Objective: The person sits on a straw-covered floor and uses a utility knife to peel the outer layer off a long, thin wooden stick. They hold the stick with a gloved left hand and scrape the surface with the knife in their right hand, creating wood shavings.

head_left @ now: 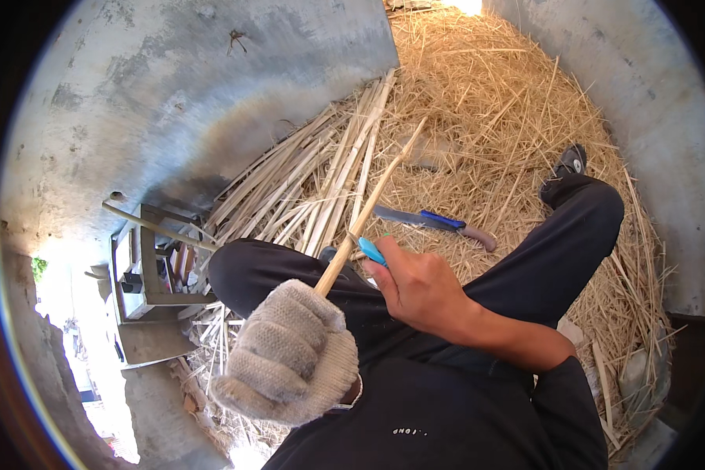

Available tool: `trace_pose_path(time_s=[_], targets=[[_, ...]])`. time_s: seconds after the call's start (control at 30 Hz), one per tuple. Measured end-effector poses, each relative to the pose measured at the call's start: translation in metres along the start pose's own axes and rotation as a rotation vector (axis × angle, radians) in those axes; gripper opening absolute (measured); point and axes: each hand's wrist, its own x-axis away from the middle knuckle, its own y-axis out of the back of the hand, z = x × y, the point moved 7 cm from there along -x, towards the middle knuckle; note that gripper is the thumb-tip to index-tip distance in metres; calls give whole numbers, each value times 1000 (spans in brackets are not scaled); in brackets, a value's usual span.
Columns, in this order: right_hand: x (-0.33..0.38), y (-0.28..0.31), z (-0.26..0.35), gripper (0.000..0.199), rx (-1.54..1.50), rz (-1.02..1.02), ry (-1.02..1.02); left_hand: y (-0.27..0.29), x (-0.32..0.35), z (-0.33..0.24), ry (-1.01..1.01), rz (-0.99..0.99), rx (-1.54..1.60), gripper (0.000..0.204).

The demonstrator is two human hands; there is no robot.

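My left hand (288,354), in a grey knitted glove, is closed around the lower end of a thin pale stick (372,200) that slants up and to the right over my lap. My bare right hand (417,283) grips a small tool with a light blue handle (371,251), held against the stick just above the glove. Its blade is hidden by the stick and fingers. I sit on straw with dark trousers, knees spread.
A bundle of long pale stalks (321,176) lies on the straw (493,110) ahead. A large knife with a blue and brown handle (439,222) rests beyond my knees. Concrete walls curve around; a metal frame (145,270) stands at left.
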Motion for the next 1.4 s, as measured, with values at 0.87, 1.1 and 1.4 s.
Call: trace_pose_path(time_s=[0.87, 1.1, 1.4], targets=[[-23, -12, -17, 24, 155, 43, 9, 19, -3, 12, 8, -293, 4, 29], [-37, -16, -52, 26, 193, 16, -89, 16, 0, 10, -21, -270, -4, 32], [-38, -22, -105, 28, 302, 66, -195, 14, 0, 12, -67, -152, -8, 32]])
